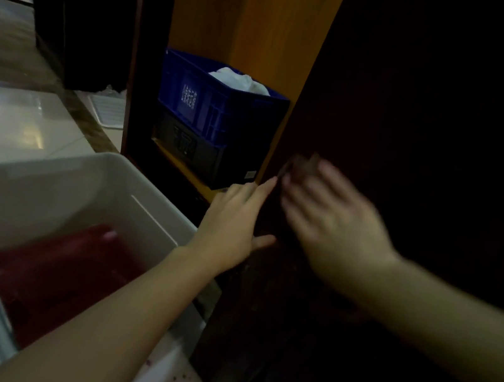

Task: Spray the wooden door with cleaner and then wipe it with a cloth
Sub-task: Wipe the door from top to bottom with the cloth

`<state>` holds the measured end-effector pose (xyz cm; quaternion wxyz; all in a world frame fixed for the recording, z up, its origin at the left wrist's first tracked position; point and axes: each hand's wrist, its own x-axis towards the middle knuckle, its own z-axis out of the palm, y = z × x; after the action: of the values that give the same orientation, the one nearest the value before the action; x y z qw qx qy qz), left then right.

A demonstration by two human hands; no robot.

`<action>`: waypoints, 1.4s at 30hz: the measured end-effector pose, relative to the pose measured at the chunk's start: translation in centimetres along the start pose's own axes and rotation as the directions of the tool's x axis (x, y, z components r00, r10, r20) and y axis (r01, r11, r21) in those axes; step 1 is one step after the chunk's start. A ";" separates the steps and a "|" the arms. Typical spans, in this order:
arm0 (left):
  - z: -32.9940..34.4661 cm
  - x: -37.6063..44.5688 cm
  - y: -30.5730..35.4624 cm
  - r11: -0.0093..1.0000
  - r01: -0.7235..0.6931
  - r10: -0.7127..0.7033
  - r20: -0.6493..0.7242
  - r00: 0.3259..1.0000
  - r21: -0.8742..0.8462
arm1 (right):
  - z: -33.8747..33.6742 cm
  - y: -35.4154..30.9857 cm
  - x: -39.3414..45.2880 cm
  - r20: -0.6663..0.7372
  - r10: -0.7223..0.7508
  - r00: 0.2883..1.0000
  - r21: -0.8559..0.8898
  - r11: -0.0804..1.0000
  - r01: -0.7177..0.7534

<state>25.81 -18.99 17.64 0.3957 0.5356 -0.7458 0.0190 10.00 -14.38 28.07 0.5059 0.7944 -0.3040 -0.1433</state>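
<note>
Hands meet on the wooden door (436, 121): left hand (232, 221) open-fingered, steadying its edge; right hand (331, 223), blurred, presses a dark cloth (302, 165) flat. Hard wiping could swing the door, pinching fingers.

Yellow-orange wooden cupboard shelf (176, 162), low in open cupboard: black boxy case (216, 158) sits directly on it, close to front edge. Blue slatted plastic crate (218, 103) stacked on case, not on shelf itself. Glossy pale tiled floor (23, 128) with mottled brown border strip (90, 122): white plastic tub (83, 164) stands on it, near cupboard; flat white ribbed panel (108, 110) lies further back, beside cupboard's dark frame.
</note>
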 end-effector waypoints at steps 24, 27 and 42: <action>0.4 -1.8 -0.6 0.996 0.071 -0.056 0.214 0.975 -0.061 | 2.6 -3.9 -0.7 0.042 -0.003 0.999 0.028 1.000 0.002; 0.6 -2.1 -1.3 0.993 0.100 -0.081 0.236 0.968 -0.065 | 1.3 -0.9 1.4 -0.084 0.162 0.983 0.022 0.987 -0.160; 2.5 -4.3 -3.2 0.994 0.080 -0.101 0.340 0.935 0.077 | 4.3 -5.8 -1.3 -0.069 0.098 0.993 0.142 0.986 -0.087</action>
<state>27.48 -18.05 12.06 0.2434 0.5765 -0.7769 -0.0700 8.72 -14.89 20.88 0.4669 0.8174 -0.3304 -0.0680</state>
